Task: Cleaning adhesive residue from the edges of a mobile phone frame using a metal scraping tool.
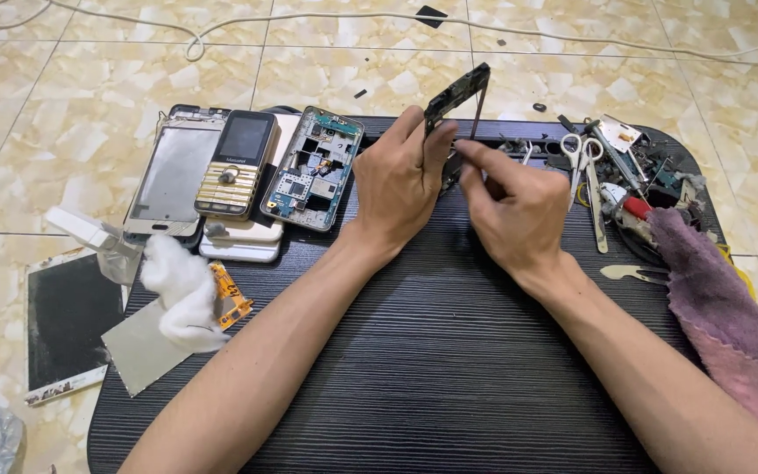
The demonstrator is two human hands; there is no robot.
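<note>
Fingers (427, 145) of the left hand (394, 180) pinch a dark phone frame (458, 92), tilted upright over the black desk (432, 351) at about 12 o'clock. At its 3 o'clock, the right hand (511, 206) curls its fingers, pressing the frame's lower edge. Scissors (585, 171) lie farther right.

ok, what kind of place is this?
Likely an informal phone repair spot set up on a tiled floor: a dark board holds an opened phone with its circuitry bared, a gold keypad phone, scissors. Both hands hold a phone frame.
</note>
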